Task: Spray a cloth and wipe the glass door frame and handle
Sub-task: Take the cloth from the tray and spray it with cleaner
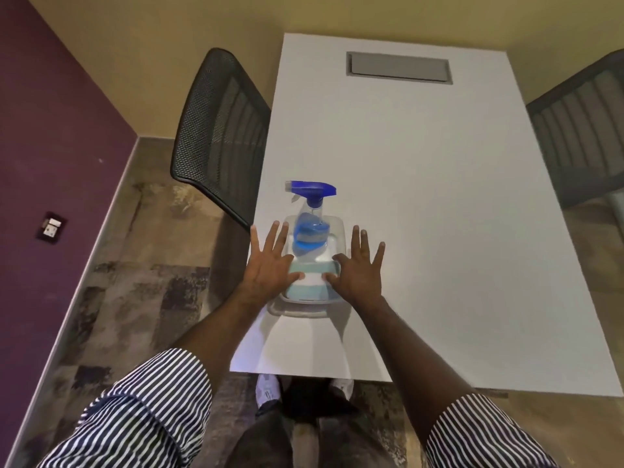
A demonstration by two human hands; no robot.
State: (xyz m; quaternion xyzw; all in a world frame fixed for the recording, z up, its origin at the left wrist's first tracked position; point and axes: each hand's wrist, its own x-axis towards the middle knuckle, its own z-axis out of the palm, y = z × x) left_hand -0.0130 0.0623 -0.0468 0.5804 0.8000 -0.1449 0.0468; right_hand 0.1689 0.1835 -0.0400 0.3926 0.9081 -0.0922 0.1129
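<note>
Two hands flat and spread above a clear tray near the front edge of a white table, gripping nothing. Left hand over the tray's left side, thumb tip touching or just above the folded cloth; right hand over the right side, thumb likewise at the cloth's edge. Cloth, pale blue and white, lying in the near half of the tray. Spray bottle, blue trigger head and part-filled with blue liquid, upright in the far half, just beyond the fingertips. Mesh chair tucked at the table's left; second chair at right. No glass door, frame or handle in view.

Task apparently at its very start: neither cloth nor bottle lifted. Risks from here: tall, narrow bottle easily toppled by a careless reach past it or a tug on the cloth, if the cloth lies tucked under its base; light tray liable to slide toward the table edge; spraying over the table likely to wet its surface.
</note>
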